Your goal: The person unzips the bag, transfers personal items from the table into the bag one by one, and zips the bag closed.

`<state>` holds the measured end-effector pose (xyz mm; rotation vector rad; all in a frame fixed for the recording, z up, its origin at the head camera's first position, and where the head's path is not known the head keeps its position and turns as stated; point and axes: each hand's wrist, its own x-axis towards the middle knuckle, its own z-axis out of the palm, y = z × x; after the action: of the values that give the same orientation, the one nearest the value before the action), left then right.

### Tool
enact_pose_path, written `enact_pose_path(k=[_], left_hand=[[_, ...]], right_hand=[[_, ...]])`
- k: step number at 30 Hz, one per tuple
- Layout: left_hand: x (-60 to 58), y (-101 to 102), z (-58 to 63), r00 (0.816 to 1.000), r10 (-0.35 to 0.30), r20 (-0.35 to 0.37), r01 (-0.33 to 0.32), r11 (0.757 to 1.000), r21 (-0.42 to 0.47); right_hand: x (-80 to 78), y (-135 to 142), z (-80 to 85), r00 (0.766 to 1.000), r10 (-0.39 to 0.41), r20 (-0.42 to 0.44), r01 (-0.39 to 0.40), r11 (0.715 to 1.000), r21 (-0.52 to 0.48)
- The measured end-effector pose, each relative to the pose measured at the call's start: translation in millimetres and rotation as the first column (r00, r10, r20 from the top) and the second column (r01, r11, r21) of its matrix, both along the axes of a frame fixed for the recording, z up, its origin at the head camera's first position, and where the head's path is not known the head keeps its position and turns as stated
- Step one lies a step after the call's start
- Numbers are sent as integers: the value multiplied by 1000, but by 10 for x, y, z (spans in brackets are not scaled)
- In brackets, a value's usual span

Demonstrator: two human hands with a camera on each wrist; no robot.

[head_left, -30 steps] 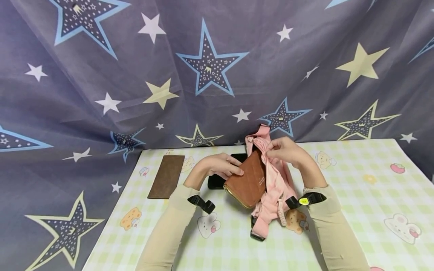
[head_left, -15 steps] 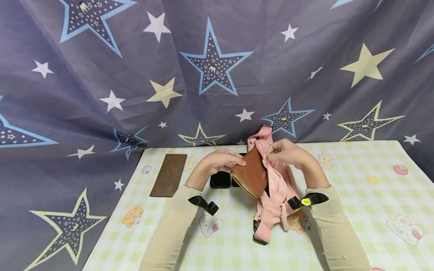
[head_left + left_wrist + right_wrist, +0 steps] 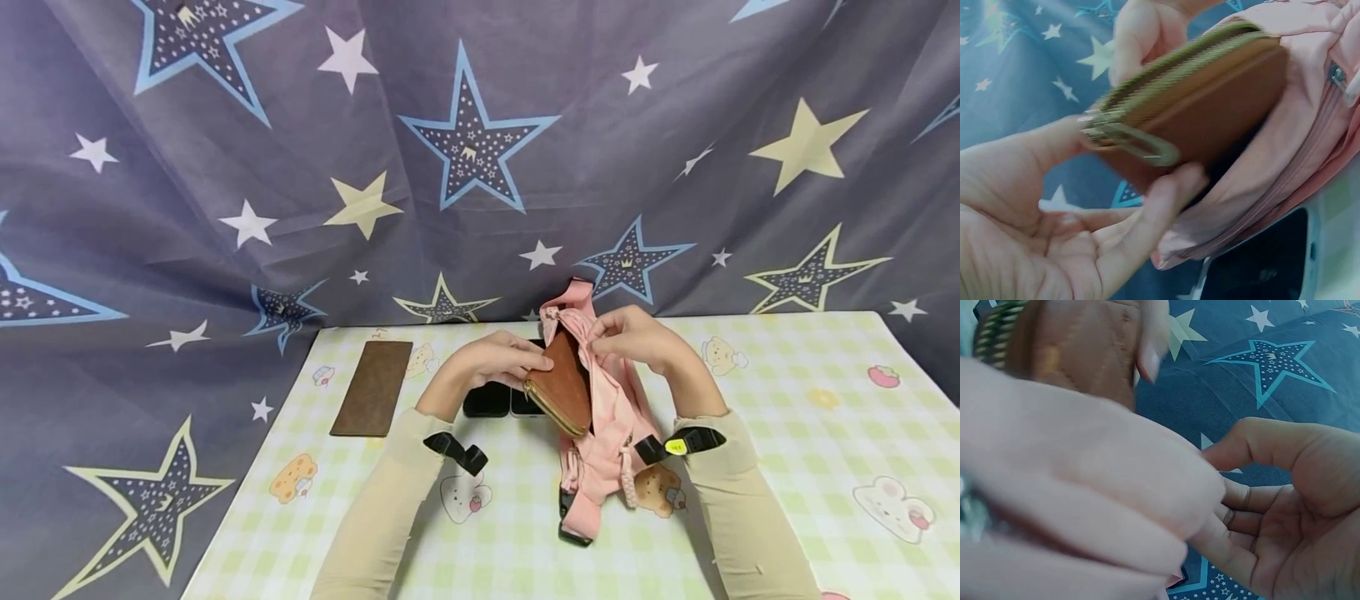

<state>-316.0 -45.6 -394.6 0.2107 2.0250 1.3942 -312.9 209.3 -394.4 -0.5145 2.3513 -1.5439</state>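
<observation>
A brown zip wallet (image 3: 562,381) with a gold zipper is partly inside the opening of a pink fabric bag (image 3: 611,433). My left hand (image 3: 504,358) pinches the wallet's outer end between thumb and fingers; the zipper pull (image 3: 1141,144) hangs beside the thumb in the left wrist view. On the bag's other side, my right hand (image 3: 628,333) pinches the edge of the opening, as the right wrist view shows with its thumb and fingers (image 3: 1241,450) at the fabric. The wallet's inner end is hidden in the bag.
Two dark phones lie behind and below my left hand, one black phone (image 3: 486,400) and one beside it (image 3: 525,404). A flat brown leather piece (image 3: 372,388) lies at the table's left. A star-patterned curtain (image 3: 465,250) hangs behind the checked tablecloth (image 3: 787,467).
The wallet has moved to the right, deeper into the bag, with my left hand following it. My right hand keeps its grip on the bag's edge.
</observation>
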Motion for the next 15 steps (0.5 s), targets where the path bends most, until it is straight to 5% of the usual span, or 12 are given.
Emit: enact_pose_path(k=[6,15], left_hand=[[50,-71,29,999,-25,-22,24,999,-39],[75,23,88,976,205,-70,-202,978,50]], right_hand=[[-2,-12,17,1000,-11,-10,11,1000,16],[23,-64,19,1000,8,25,-10,998,62]])
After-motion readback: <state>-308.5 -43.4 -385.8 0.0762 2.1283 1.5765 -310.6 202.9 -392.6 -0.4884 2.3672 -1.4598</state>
